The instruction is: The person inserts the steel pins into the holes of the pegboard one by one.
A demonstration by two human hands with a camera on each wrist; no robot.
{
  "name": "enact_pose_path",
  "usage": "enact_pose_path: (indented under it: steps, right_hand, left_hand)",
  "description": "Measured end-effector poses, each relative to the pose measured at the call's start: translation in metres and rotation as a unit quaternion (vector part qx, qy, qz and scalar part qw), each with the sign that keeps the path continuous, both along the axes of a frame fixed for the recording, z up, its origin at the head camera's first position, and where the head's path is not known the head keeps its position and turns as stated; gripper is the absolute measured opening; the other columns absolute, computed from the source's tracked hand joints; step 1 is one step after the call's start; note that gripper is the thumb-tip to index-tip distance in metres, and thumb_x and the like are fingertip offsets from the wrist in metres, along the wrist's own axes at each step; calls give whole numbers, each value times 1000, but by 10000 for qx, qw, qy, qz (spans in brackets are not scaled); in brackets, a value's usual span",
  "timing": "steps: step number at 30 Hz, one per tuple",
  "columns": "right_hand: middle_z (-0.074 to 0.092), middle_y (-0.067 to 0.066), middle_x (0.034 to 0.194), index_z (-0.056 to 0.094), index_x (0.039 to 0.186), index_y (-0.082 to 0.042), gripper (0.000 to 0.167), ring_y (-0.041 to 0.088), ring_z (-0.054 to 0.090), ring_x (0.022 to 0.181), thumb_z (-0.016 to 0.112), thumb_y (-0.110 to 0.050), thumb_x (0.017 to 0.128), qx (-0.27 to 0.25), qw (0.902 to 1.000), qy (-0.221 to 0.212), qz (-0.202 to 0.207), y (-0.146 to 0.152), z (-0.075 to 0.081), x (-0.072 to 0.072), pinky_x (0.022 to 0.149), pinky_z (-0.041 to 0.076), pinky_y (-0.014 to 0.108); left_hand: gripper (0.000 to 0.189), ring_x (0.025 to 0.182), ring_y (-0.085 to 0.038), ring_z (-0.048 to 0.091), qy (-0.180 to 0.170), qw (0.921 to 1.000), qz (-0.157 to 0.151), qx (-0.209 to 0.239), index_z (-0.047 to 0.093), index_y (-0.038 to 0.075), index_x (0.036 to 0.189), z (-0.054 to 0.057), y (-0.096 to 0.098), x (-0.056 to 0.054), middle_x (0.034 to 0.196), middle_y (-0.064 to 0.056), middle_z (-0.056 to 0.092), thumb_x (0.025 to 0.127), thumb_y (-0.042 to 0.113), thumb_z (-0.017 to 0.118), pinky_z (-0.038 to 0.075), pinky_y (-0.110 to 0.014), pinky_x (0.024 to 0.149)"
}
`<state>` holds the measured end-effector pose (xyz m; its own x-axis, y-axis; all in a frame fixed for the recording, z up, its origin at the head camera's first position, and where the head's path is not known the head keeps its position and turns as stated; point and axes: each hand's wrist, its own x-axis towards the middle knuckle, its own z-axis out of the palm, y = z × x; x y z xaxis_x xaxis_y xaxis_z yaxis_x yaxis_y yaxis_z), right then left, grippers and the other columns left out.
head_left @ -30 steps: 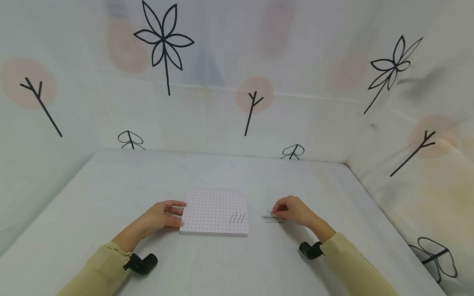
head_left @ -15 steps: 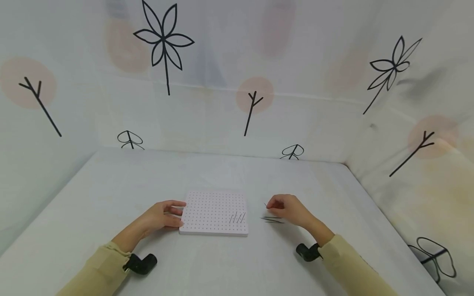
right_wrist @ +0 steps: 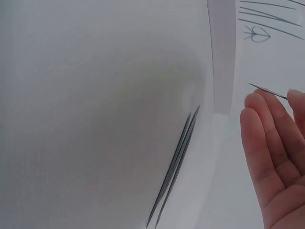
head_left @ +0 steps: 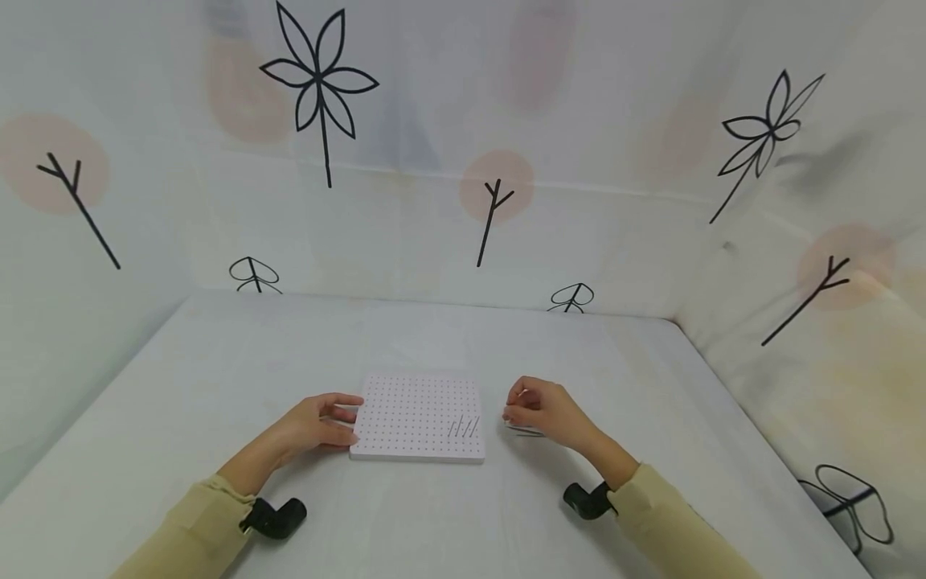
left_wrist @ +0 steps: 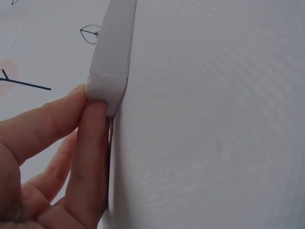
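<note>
Left hand [head_left: 318, 422] pinching the board's [head_left: 419, 414] near-left corner, holding it flat on the table [head_left: 217, 378]; right hand [head_left: 542, 410] just right of the board, fingertips pinching one thin pin [right_wrist: 267, 90], above the loose pins [right_wrist: 176, 162] lying on the cloth. Four pins [head_left: 463, 425] already standing in the board's near-right rows. Likely trouble: pin slipping or rolling in so light a pinch, missing its hole, or knocking the standing ones if brought in low across that corner.

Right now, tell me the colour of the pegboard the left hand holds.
The pegboard is white with a grid of small dark holes; the head view shows it best.
</note>
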<state>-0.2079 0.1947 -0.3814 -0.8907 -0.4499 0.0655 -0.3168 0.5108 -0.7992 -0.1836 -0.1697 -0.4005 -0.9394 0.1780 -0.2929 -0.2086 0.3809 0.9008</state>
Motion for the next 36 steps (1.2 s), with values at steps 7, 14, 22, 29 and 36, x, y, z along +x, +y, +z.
enact_pose_path:
  steps: [7, 14, 22, 29, 36]
  right_hand:
    - [68, 13, 88, 52, 92, -3, 11, 29, 64, 77, 63, -5, 88, -160, 9992, -315, 174, -11, 1, 5, 69, 54, 39]
    - [67, 19, 87, 53, 88, 0, 10, 35, 64, 78, 62, -1, 87, -90, 9985, -327, 427, -26, 26, 23, 70, 52, 42]
    - [68, 17, 87, 54, 87, 0, 8, 33, 64, 76, 62, 1, 87, -44, 9975, -311, 630, -30, 19, 20, 68, 51, 34]
    - [69, 10, 87, 54, 88, -5, 10, 24, 65, 74, 64, -3, 87, -84, 9969, -305, 716, -24, -4, 8, 67, 52, 30]
    - [67, 0, 83, 57, 85, -8, 11, 15, 61, 72, 68, -8, 85, 138, 9961, 44, 876, -26, -6, 4, 65, 51, 26]
  left_hand:
    - [60, 85, -19, 58, -4, 10000, 14, 11, 51, 1, 128, -2, 0, 0, 106, -12, 56, 73, 1, 76, 51, -31, 73]
    - [60, 84, -20, 58, -16, 10000, 7, 55, 51, 0, 128, -2, -1, 0, 106, -13, 55, 73, 0, 76, 51, -32, 72]
    - [60, 84, -20, 59, -8, 9999, -55, 139, 50, 0, 129, -2, -1, 0, 107, -13, 56, 74, -1, 75, 52, -32, 72]
    - [61, 85, -20, 59, -26, 9998, -83, 196, 49, -1, 130, -2, -1, 0, 107, -14, 55, 74, -1, 75, 52, -32, 73]
    - [60, 85, -21, 58, -30, 9999, -69, 133, 50, 0, 129, -2, -1, 0, 108, -13, 55, 75, 0, 75, 52, -32, 74]
